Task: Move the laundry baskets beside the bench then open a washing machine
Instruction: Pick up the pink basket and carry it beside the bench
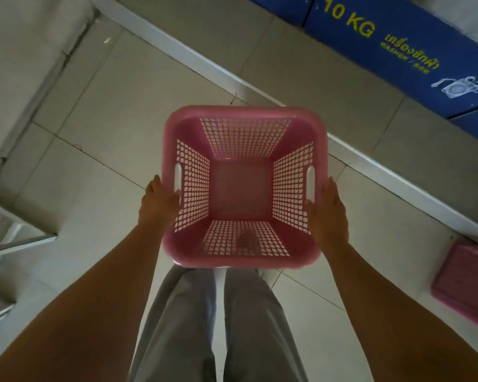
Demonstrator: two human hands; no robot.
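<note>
Second pink plastic basket (465,282) is cut off at the right edge, so only part of its lattice shows, and the white metal frame (9,238) on the left is too cropped to identify. Blue washer panel (397,51) reads "10 KG" and "WASHER". Two baskets total. The square pink lattice laundry basket (242,188) is empty, held above the tiled floor (94,119) in front of grey trousers (218,326), left hand (157,205) and right hand (327,213) each with grip closed on a side handle.

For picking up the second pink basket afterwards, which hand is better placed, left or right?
Right, probably. The second basket lies on the floor beside the right hand; the left hand is across the held basket.
</note>
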